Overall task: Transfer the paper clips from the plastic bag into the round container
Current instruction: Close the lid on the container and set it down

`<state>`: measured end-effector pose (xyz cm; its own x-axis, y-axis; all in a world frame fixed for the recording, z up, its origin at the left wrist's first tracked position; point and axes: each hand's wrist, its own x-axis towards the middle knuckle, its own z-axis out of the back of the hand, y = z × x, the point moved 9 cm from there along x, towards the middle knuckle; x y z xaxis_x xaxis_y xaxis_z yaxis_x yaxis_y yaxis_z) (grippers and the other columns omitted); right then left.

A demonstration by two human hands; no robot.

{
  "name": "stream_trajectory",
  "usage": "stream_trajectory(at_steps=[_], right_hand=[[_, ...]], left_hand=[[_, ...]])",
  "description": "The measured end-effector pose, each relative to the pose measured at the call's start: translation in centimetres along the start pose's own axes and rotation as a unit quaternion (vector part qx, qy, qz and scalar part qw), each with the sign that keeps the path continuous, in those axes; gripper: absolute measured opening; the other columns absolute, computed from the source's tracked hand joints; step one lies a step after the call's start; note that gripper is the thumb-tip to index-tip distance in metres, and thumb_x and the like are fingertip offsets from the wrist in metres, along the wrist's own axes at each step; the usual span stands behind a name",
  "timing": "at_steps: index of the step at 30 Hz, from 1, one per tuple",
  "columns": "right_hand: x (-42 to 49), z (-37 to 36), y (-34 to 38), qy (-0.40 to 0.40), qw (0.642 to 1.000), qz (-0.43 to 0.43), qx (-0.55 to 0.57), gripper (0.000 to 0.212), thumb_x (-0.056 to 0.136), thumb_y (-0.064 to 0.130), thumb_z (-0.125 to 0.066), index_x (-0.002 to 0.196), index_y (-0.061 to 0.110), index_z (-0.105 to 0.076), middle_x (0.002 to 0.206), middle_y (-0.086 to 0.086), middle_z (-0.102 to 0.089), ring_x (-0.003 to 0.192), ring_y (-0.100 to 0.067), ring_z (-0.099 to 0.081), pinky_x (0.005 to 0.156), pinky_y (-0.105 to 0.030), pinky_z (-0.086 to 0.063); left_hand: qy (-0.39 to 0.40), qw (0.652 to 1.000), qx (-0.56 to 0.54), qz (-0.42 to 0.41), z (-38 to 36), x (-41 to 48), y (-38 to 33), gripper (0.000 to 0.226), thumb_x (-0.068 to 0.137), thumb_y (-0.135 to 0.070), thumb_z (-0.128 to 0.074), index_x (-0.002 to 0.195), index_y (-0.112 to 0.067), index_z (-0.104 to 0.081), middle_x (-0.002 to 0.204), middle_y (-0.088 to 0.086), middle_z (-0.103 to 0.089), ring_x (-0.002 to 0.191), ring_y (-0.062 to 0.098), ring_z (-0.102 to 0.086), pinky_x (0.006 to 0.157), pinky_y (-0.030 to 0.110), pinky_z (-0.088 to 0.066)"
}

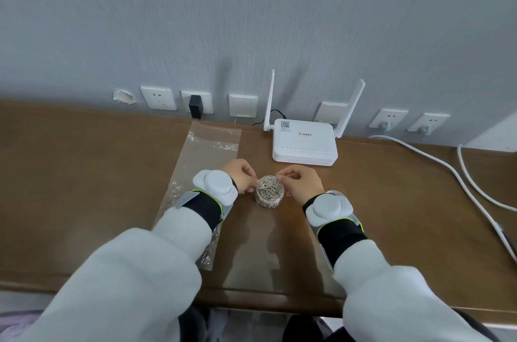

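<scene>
Left hand and right hand pinch clips over container; brown desk, grey wall.

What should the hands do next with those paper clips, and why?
Probably the left hand should loosen its grip and let the clip it pinches fall onto the paper clips heaped in the round container. Both hands are at its rim, the right hand touches the heap, and the plastic bag lies flat beside the left arm.
</scene>
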<state>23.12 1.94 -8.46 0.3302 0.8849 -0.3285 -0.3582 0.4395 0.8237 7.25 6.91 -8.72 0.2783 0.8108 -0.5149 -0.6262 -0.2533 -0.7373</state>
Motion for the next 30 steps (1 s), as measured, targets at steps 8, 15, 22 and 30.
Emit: stream_trajectory(at_steps=[8, 15, 22, 30], right_hand=[[0.51, -0.14, -0.57, -0.01, 1.0, -0.003, -0.005, 0.021, 0.075, 0.013, -0.074, 0.064, 0.029, -0.065, 0.067, 0.002, -0.061, 0.062, -0.015, -0.055, 0.077, -0.04, -0.055], [0.55, -0.45, -0.65, -0.014, 1.0, -0.005, -0.008, 0.02, 0.074, 0.016, -0.076, 0.066, 0.028, -0.062, 0.067, 0.003, -0.06, 0.064, -0.016, -0.056, 0.078, -0.041, -0.056], [0.7, 0.04, -0.43, -0.017, 1.0, -0.009, -0.001, 0.016, 0.074, 0.024, -0.077, 0.067, 0.027, -0.063, 0.071, 0.004, -0.061, 0.069, -0.016, -0.058, 0.077, -0.039, -0.054], [0.58, -0.48, -0.96, 0.013, 0.999, -0.028, -0.029, 0.021, 0.072, 0.025, -0.08, 0.073, 0.027, -0.059, 0.073, 0.004, -0.059, 0.063, -0.013, -0.054, 0.072, -0.033, -0.05]], left_hand=[[0.001, 1.0, 0.015, -0.027, -0.81, 0.14, -0.36, 0.029, 0.079, -0.007, -0.069, 0.071, -0.02, -0.045, 0.064, 0.0, -0.055, 0.057, 0.013, -0.056, 0.055, 0.023, -0.042], [0.027, 0.999, 0.034, -0.013, -0.87, 0.1, -0.18, 0.025, 0.078, -0.01, -0.071, 0.076, -0.019, -0.048, 0.065, 0.0, -0.058, 0.066, 0.017, -0.058, 0.056, 0.023, -0.044], [0.006, 1.0, 0.012, -0.016, -0.64, 0.31, -0.19, 0.022, 0.084, -0.014, -0.065, 0.072, -0.02, -0.047, 0.066, 0.0, -0.056, 0.055, 0.008, -0.053, 0.05, 0.019, -0.04], [0.015, 1.0, 0.017, -0.012, -1.08, 0.38, 0.16, 0.023, 0.085, -0.019, -0.065, 0.072, -0.02, -0.046, 0.066, -0.001, -0.058, 0.055, 0.007, -0.053, 0.046, 0.016, -0.04]])
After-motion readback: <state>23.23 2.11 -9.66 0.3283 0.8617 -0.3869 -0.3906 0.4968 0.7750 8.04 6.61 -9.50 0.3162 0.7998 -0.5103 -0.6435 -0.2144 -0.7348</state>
